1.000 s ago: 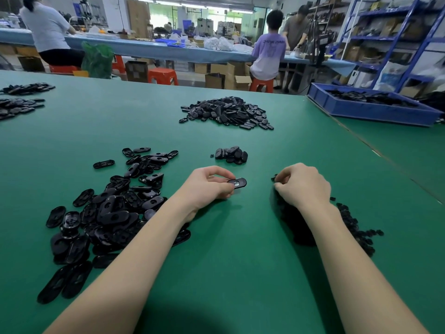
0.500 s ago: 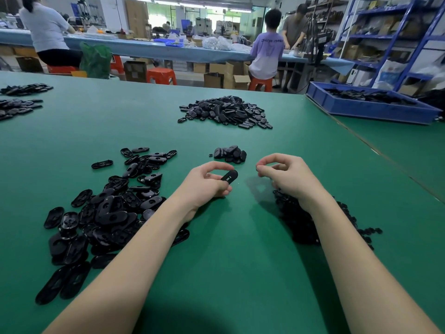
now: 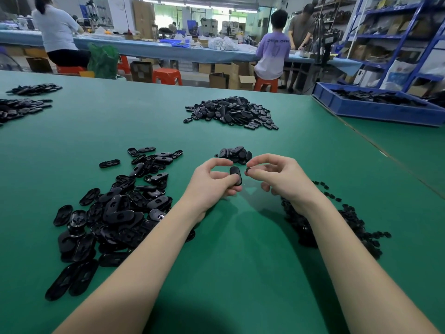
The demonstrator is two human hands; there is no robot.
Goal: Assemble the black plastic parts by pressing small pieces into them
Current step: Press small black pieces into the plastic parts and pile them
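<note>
left hand [image 3: 212, 182]: grips oval part [image 3: 236, 175]
right hand [image 3: 281, 177]: pinches small piece [image 3: 248, 170], just beside part, above counter [image 3: 240, 249]

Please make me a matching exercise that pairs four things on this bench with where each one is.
Things:
1. oval part
2. small piece
3. blue tray
4. small stack

Places:
A. far right, at the table's edge
B. held in the left hand
C. on the green mat just beyond both hands
D. pinched in the fingers of the right hand

Pairs: 1-B, 2-D, 3-A, 4-C
</note>
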